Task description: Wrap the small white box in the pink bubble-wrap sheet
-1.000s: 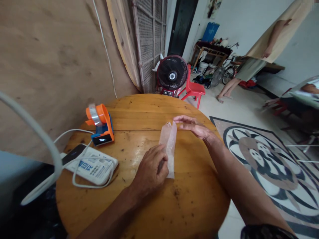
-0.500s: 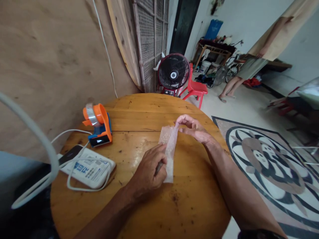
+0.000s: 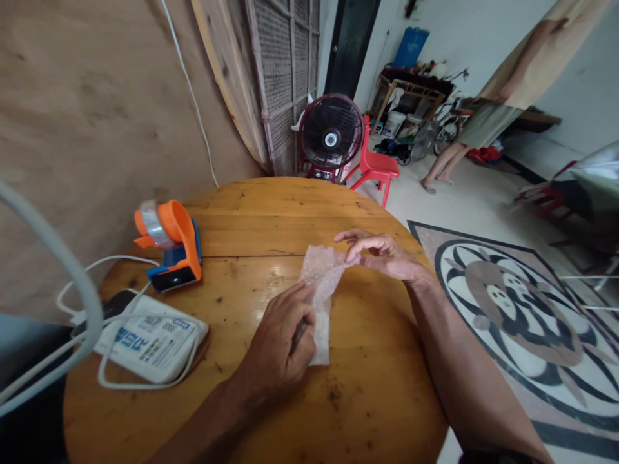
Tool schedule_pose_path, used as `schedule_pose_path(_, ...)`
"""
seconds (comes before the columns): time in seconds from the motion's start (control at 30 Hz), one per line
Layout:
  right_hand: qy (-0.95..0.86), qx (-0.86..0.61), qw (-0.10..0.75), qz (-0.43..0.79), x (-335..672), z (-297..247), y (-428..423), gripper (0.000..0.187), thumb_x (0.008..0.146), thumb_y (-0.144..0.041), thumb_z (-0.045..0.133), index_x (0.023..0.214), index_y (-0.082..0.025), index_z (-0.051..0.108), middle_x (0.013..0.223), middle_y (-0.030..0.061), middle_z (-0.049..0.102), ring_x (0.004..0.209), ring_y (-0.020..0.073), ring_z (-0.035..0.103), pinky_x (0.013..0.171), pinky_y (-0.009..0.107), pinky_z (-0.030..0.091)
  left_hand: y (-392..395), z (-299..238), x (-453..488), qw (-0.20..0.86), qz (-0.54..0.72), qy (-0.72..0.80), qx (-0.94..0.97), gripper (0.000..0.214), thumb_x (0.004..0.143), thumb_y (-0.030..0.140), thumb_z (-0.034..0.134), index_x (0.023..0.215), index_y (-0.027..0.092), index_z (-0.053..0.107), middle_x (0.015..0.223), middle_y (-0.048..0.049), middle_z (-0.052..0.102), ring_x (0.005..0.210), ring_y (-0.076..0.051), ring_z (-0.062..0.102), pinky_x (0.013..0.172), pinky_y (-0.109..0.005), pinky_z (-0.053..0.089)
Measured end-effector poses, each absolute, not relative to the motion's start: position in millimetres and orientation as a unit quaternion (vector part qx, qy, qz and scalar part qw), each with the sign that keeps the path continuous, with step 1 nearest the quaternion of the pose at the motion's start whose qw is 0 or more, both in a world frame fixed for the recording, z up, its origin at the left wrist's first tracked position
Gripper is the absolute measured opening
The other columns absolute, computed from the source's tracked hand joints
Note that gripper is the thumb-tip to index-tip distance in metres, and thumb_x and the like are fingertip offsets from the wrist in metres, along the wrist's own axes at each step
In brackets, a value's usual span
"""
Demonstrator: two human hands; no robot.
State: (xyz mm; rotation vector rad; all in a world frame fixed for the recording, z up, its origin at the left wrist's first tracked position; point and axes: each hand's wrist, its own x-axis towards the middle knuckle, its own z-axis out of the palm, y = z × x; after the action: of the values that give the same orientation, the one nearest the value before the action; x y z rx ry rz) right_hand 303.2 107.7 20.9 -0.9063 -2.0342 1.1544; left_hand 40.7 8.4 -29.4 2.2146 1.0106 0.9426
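Bubble wrap (image 3: 323,293) has flared toward three o'clock, pinched by the right hand (image 3: 382,256). The left hand (image 3: 285,332) touches it, grip unclear.

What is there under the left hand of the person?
Part of the translucent wrap and the wooden table run in beneath the left hand. What lies directly under the palm is covered, so I cannot tell whether anything else is there.

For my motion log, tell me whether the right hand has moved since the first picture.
Yes: judged against the fan, the right hand is now farther from it and slightly more to the right.
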Motion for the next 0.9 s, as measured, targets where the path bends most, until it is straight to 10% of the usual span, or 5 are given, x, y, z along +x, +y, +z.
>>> schedule_pose_path(0.27, -0.728, -0.37, 0.355, 0.455, 301.5, 24.7, 104.7, 0.02, 0.085, -0.035, 0.063, 0.096, -0.021, 0.073, 0.103, 0.005, 0.071, 0.115, 0.0248, 0.059, 0.104, 0.042, 0.038, 2.4, -27.7, 44.2, 0.245, 0.338, 0.416, 0.808, 0.013, 0.087, 0.015, 0.042, 0.094, 0.019, 0.052, 0.148, -0.0138, 0.035, 0.14, -0.027, 0.03, 0.109, -0.046, 0.036)
schedule_pose_path(0.53, -0.646, -0.459, 0.391, 0.469, 293.0, 8.6, 112.6, 0.029, 0.08, -0.047, 0.067, 0.081, -0.019, 0.071, 0.07, 0.0006, 0.068, 0.068, 0.0149, 0.063, 0.073, 0.031, 0.049, 2.5, -28.4, 43.7, 0.255, 0.332, 0.416, 0.807, 0.013, 0.087, 0.015, 0.041, 0.092, 0.02, 0.052, 0.144, -0.014, 0.041, 0.14, -0.027, 0.031, 0.106, -0.047, 0.038)
schedule_pose_path(0.77, -0.637, -0.516, 0.348, 0.455, 283.6, -6.9, 122.8, 0.038, 0.062, -0.036, 0.08, 0.094, -0.019, 0.068, 0.087, 0.0016, 0.067, 0.076, 0.0145, 0.06, 0.074, 0.03, 0.047, 4.6, -26.4, 44.1, 0.272, 0.335, 0.401, 0.808, 0.012, 0.084, 0.014, 0.044, 0.09, 0.019, 0.053, 0.141, -0.0149, 0.047, 0.139, -0.027, 0.034, 0.106, -0.046, 0.038)
schedule_pose_path(0.9, -0.641, -0.543, 0.312, 0.443, 277.1, -7.3, 129.3, 0.037, 0.077, -0.048, 0.067, 0.099, -0.019, 0.067, 0.088, 0.0028, 0.069, 0.078, 0.0153, 0.06, 0.075, 0.03, 0.046, 6.6, -25.4, 43.4, 0.276, 0.345, 0.395, 0.806, 0.013, 0.082, 0.013, 0.044, 0.088, 0.02, 0.053, 0.139, -0.0141, 0.049, 0.139, -0.027, 0.033, 0.108, -0.045, 0.037)
